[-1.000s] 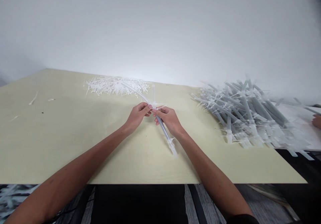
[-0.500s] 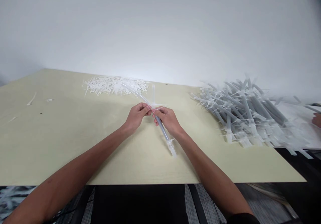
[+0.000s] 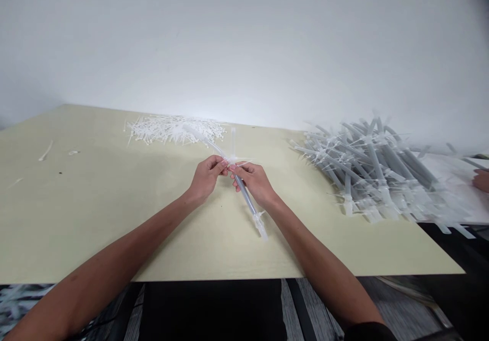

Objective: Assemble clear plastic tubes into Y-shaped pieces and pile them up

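Note:
A translucent tube assembly (image 3: pixel 246 197) with branching pieces is held above the middle of the table. My left hand (image 3: pixel 209 177) pinches it at the joint where the branches meet. My right hand (image 3: pixel 252 180) is closed round the tube just beside the left fingertips. One thin branch points up and left, another straight up, and the thicker tube slants down to a whitish end piece with a tie round it. A thin white tie sticks out to the right from the joint. The fingertips hide part of the joint.
On the pale table (image 3: pixel 114 218), a pile of white cable ties (image 3: pixel 171 129) lies at the back. To the right is a large heap of grey tube assemblies (image 3: pixel 374 162). Another person's hand (image 3: pixel 481 180) shows at the right edge. Loose scraps (image 3: pixel 46 150) lie at the left.
Both hands and the tube joint have shifted very slightly left. The grip looks the same.

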Tool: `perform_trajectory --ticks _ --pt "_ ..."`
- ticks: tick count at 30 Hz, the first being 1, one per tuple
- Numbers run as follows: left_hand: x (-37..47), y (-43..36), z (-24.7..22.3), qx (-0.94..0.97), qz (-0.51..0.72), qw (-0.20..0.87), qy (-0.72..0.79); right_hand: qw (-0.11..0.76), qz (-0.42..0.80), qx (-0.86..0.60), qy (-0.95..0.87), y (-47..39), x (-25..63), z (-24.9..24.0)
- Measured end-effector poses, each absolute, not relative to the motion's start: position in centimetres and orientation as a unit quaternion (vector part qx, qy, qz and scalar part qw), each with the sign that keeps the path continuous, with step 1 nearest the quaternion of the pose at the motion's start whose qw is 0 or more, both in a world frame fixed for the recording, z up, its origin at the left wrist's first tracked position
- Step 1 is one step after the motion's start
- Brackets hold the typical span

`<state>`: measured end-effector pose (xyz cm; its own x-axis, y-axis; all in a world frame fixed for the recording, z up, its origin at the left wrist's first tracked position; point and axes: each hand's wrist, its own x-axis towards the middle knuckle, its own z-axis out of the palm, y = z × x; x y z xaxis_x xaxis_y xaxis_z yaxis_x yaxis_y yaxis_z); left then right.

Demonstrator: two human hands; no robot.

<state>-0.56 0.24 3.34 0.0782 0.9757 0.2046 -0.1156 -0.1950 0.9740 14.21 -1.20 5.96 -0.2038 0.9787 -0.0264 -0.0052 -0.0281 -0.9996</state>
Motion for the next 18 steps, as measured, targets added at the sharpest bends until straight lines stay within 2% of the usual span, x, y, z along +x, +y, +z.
perform_trajectory --ticks 12,18 --pt "-0.3 0.2 2.7 0.570 0.482 0.520 0.415 0.493 0.528 -0.465 -0.512 -0.7 14.4 5.5" --pt "-0.5 -0.5 3.4 0.649 0.451 0.414 0.451 0.496 0.400 -0.505 -0.582 -0.1 14.8 4.7"
